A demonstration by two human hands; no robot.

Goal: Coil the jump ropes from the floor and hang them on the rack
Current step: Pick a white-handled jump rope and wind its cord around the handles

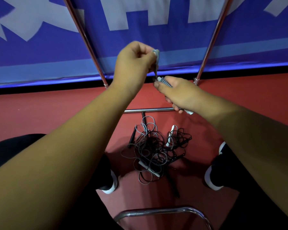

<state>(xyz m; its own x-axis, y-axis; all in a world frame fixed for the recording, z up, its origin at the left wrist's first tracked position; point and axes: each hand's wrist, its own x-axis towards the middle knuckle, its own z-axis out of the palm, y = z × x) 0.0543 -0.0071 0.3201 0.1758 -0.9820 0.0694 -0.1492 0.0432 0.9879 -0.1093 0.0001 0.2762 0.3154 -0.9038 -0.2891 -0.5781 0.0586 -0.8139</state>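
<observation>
Curled left hand (133,63) pinches grey cord (156,63); right hand (177,92) grips wrapped handles (165,81).

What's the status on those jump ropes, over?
Left hand pinches grey rope; right hand grips its ribbed handle. Tangled pile on floor, uncoiled. Rack bar beyond, nothing blocking.

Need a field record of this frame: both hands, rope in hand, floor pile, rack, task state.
left hand: raised, grips the grey cord
right hand: lower, grips a ribbed grey-and-white handle
cord: runs between the two hands
floor pile: tangled grey and black ropes with handles, on the red floor between the shoes
rack: chrome, two slanted posts and a low crossbar beyond the pile
task state: one rope in hand, pile not yet coiled
</observation>
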